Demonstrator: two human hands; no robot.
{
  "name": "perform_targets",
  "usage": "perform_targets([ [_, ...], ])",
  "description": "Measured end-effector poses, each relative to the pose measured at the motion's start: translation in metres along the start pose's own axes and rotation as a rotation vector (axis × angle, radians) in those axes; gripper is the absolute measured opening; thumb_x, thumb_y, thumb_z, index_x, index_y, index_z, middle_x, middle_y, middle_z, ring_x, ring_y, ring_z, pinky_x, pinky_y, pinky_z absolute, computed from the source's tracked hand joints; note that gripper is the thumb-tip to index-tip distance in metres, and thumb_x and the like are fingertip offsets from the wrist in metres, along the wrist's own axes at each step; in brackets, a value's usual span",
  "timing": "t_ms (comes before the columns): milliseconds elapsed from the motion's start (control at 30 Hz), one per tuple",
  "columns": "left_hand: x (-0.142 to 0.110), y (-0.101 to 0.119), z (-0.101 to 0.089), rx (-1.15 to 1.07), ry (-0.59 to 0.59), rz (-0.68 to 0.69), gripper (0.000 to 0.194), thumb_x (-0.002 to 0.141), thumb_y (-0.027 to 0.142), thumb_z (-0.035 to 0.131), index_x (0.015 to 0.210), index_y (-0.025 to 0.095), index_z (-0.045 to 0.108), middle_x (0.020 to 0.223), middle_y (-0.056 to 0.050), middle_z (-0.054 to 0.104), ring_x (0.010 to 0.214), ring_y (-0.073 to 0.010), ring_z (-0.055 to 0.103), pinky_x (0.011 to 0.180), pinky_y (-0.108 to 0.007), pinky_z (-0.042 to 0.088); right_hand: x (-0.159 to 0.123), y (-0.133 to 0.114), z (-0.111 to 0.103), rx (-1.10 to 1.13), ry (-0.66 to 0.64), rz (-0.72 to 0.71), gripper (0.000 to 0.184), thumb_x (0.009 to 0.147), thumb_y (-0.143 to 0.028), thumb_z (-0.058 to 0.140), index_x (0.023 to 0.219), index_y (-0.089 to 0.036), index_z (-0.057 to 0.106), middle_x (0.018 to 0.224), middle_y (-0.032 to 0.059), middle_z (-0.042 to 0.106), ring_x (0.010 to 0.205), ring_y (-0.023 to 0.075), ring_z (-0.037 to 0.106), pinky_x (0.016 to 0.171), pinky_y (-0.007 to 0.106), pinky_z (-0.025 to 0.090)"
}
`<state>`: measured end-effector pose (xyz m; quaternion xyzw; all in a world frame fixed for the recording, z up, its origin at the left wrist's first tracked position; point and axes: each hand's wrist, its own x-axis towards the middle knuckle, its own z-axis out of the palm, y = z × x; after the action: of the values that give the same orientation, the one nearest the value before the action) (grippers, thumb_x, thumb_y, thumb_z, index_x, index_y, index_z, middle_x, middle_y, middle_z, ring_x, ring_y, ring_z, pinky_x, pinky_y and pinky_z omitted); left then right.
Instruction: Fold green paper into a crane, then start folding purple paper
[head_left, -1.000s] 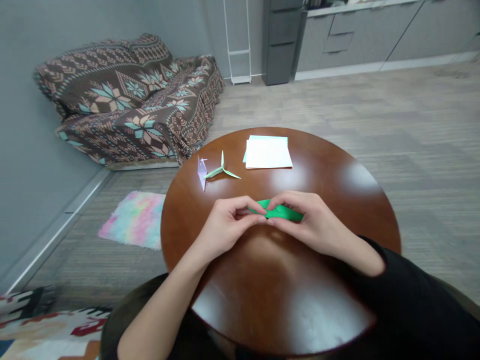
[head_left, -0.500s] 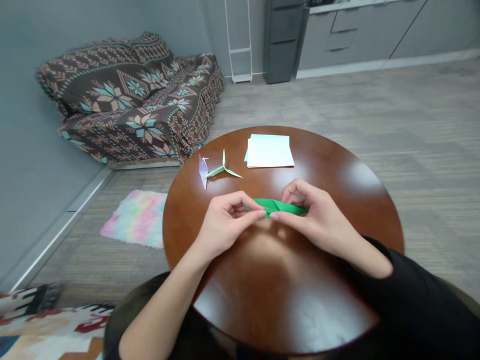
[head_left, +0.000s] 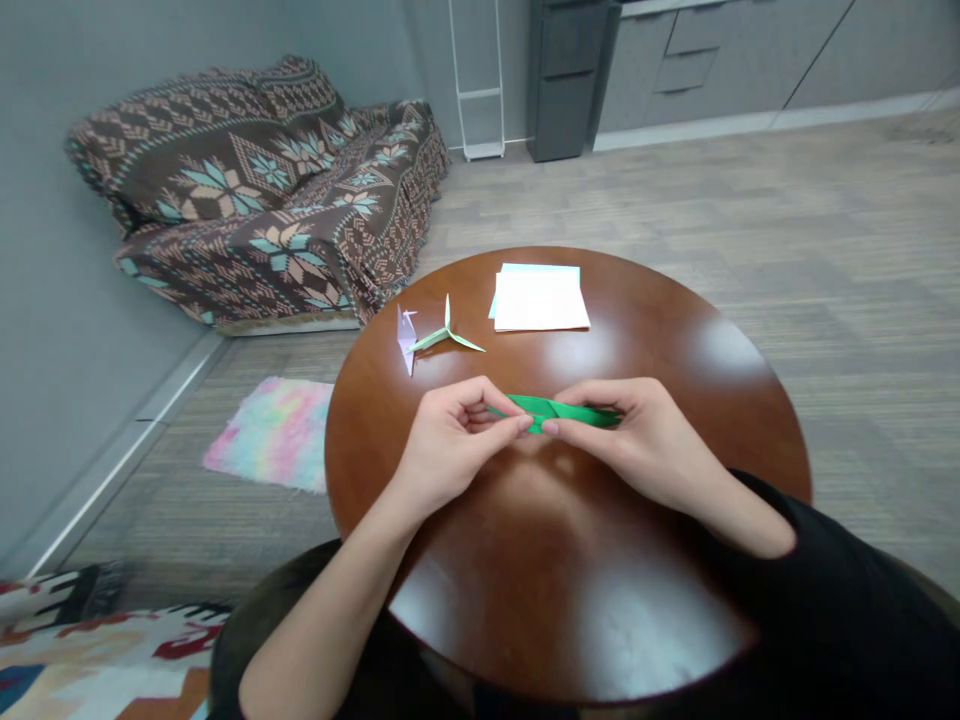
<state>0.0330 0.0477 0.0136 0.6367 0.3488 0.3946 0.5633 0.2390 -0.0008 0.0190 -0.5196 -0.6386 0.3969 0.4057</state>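
Near the centre of the frame, a strip of folded green paper (head_left: 559, 411) is held between two hands. Its left end is pinched between the thumb and forefinger of the left hand (head_left: 457, 445), the other fingers being curled beneath. Its right part is gripped by the right hand (head_left: 649, 440) — thumb along the near edge, fingers behind — and the two thumb tips are seen close together. Whether the strip is touched to the table below cannot be told for certain, as the creases are small and partly covered. The right forearm is partly covered by a black sleeve (head_left: 847, 590).

The round brown table (head_left: 517, 560) is spread beneath. Left of upper centre, a pale green folded figure (head_left: 435, 337) is set just beside a lilac folded figure (head_left: 406, 345). Sheets of paper (head_left: 541, 300) are stacked at upper centre, slightly askew. At upper left, a sofa (head_left: 255, 210) is draped in patterned cloth — a pastel fluffy rug (head_left: 274, 432) is laid below it.
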Motion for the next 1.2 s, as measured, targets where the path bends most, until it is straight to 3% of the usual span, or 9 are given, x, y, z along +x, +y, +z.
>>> perform_targets([
  [167, -0.001, 0.000, 0.001, 0.004, 0.006, -0.013, 0.019, 0.076, 0.020, 0.085, 0.076, 0.015, 0.067, 0.078, -0.004, 0.079, 0.070, -0.0154, 0.076, 0.065, -0.020, 0.058, -0.001, -0.003, -0.001, -0.016, -0.035, 0.018, 0.015, 0.088, -0.030, 0.072, 0.084, -0.017, 0.077, 0.076, 0.0008, 0.072, 0.069, 0.0162, 0.059, 0.065, 0.027, 0.042],
  [433, 0.000, -0.001, 0.003, -0.115, 0.041, -0.021, 0.032, 0.077, 0.020, 0.086, 0.095, 0.019, 0.059, 0.078, 0.001, 0.079, 0.071, -0.0159, 0.078, 0.071, -0.022, 0.061, -0.001, -0.006, 0.000, 0.011, -0.003, 0.011, 0.013, 0.089, -0.026, 0.070, 0.082, -0.018, 0.077, 0.073, 0.0004, 0.071, 0.072, 0.0181, 0.062, 0.069, 0.028, 0.044],
  [667, 0.004, -0.002, 0.000, -0.086, 0.157, 0.001, 0.031, 0.076, 0.028, 0.087, 0.092, 0.017, 0.063, 0.072, -0.001, 0.077, 0.070, -0.0169, 0.077, 0.070, -0.023, 0.061, -0.002, -0.005, -0.001, -0.010, 0.027, 0.003, 0.013, 0.088, -0.027, 0.070, 0.081, -0.018, 0.074, 0.081, 0.0023, 0.075, 0.074, 0.0194, 0.064, 0.067, 0.028, 0.045],
  [833, 0.009, -0.004, -0.008, -0.189, 0.314, 0.022, 0.030, 0.078, 0.033, 0.085, 0.091, 0.017, 0.064, 0.081, -0.003, 0.078, 0.074, -0.0160, 0.076, 0.072, -0.025, 0.062, -0.001, -0.004, -0.002, -0.040, 0.064, 0.006, 0.010, 0.088, -0.024, 0.069, 0.082, -0.017, 0.074, 0.077, 0.0015, 0.073, 0.069, 0.0181, 0.062, 0.062, 0.028, 0.044],
  [933, 0.008, -0.002, -0.007, -0.194, 0.195, -0.025, 0.029, 0.078, 0.036, 0.084, 0.093, 0.016, 0.070, 0.083, -0.004, 0.076, 0.071, -0.0144, 0.072, 0.063, -0.023, 0.059, 0.000, -0.005, -0.001, -0.037, 0.082, 0.007, 0.011, 0.088, -0.025, 0.069, 0.081, -0.017, 0.073, 0.076, 0.0009, 0.071, 0.068, 0.0174, 0.062, 0.062, 0.027, 0.044],
  [1033, 0.005, 0.000, -0.003, -0.126, 0.002, -0.116, 0.026, 0.076, 0.032, 0.086, 0.091, 0.014, 0.073, 0.067, 0.000, 0.070, 0.054, -0.0104, 0.061, 0.050, -0.020, 0.051, 0.000, -0.004, 0.000, -0.039, 0.075, 0.007, 0.012, 0.090, -0.028, 0.069, 0.083, -0.018, 0.071, 0.079, 0.0016, 0.073, 0.071, 0.0186, 0.064, 0.064, 0.028, 0.046],
  [1100, 0.003, 0.000, -0.001, -0.089, -0.009, -0.145, 0.021, 0.079, 0.031, 0.084, 0.084, 0.014, 0.072, 0.059, 0.002, 0.065, 0.047, -0.0082, 0.056, 0.047, -0.019, 0.046, 0.000, -0.003, 0.002, -0.034, 0.079, -0.035, 0.012, 0.089, -0.030, 0.072, 0.093, -0.020, 0.068, 0.087, 0.0021, 0.074, 0.080, 0.0210, 0.069, 0.071, 0.030, 0.050],
  [1200, 0.004, -0.001, -0.002, -0.062, 0.020, -0.155, 0.023, 0.080, 0.031, 0.083, 0.074, 0.014, 0.068, 0.058, 0.002, 0.065, 0.046, -0.0072, 0.055, 0.046, -0.017, 0.044, -0.001, -0.003, 0.004, -0.011, 0.120, -0.141, 0.027, 0.089, -0.031, 0.074, 0.108, -0.024, 0.056, 0.103, 0.0037, 0.074, 0.099, 0.0240, 0.071, 0.086, 0.033, 0.053],
])
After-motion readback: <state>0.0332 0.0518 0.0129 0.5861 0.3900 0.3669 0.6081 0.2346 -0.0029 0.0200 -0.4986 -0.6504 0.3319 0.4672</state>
